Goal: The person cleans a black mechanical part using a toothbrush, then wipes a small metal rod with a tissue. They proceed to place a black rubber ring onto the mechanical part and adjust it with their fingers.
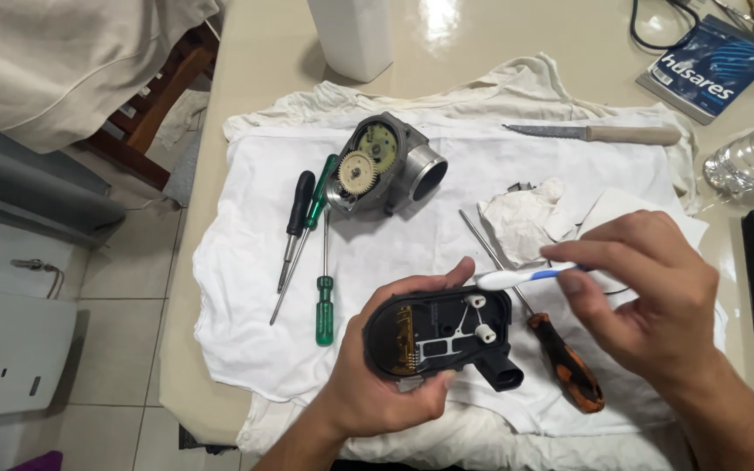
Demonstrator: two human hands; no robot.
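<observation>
Bare hands (394,384), no sleeves.

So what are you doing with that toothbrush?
The left hand holds a black plastic cover with its inside facing up. The right hand holds a white and blue toothbrush with its head just above the cover. A metal housing with gears and screwdrivers lie on the white cloth.

I see everything relative to the throttle body (386,166) on the cloth (246,262): three screwdrivers (307,235) just left, knife (604,133) behind-right, crumpled tissue (525,218) right, my hand-held cover (438,331) in front, fourth screwdriver (560,358) front-right.
</observation>
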